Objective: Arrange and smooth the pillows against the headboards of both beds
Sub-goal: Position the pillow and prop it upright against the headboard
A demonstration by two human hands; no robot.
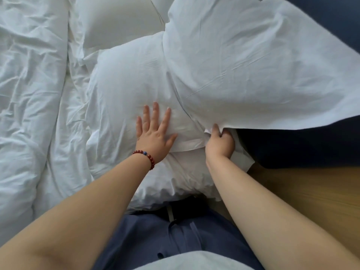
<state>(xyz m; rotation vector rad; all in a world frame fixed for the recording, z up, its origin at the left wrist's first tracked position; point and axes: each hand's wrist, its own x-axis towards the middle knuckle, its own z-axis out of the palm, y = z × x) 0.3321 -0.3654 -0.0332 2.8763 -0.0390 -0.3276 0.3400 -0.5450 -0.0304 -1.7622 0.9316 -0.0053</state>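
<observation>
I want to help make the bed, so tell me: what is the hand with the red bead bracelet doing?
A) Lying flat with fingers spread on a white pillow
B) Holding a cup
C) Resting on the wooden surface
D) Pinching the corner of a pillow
A: the left hand, wearing the red bead bracelet, lies open and flat on the lower white pillow, while the right hand grips the edge of the upper white pillow.
</observation>
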